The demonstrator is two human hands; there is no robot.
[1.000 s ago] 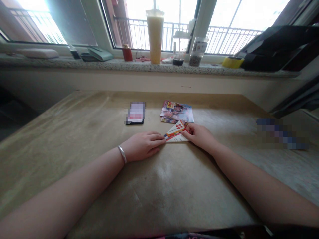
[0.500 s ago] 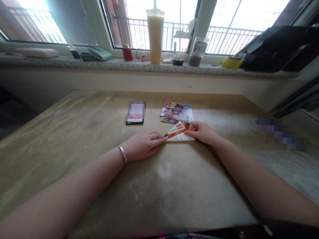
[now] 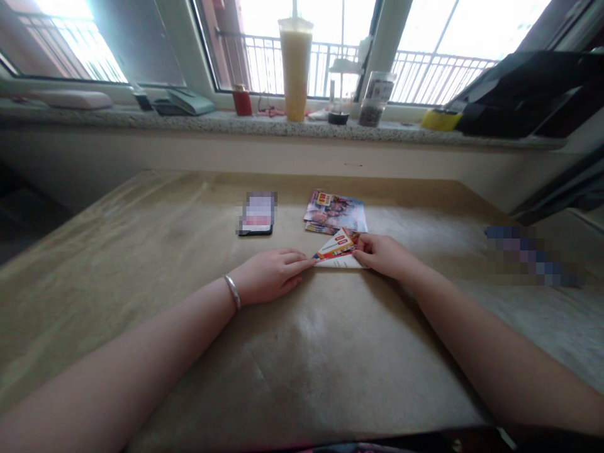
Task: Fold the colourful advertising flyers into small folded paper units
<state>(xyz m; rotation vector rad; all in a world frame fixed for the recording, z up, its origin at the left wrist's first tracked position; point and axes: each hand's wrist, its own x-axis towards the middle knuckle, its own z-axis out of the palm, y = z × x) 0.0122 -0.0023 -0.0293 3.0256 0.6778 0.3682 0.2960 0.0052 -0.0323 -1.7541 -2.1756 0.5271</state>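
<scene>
A folded paper leaflet (image 3: 334, 250), white with red, orange and blue print, lies on the table in a pointed shape with its narrow tip to the left. My left hand (image 3: 271, 275), wearing a silver bangle on the wrist, rests flat with outstretched fingers. Its index fingertip presses on that tip. My right hand (image 3: 383, 253) pinches the leaflet's right side between thumb and bent fingers, and covers part of that edge. Just behind the leaflet are a few colourful printed flyers (image 3: 337, 212), stacked unevenly.
A phone (image 3: 257, 214) with a blurred screen lies left of the flyers on the table (image 3: 302, 352). A blurred bluish strip (image 3: 531, 255) is at the right. Along the windowsill stand a tall yellow drink (image 3: 296, 75), a red-capped jar (image 3: 242, 102) and several other items.
My right hand has shifted slightly left and inward, with the leaflet's right side folded over a little further. My left hand stays in place.
</scene>
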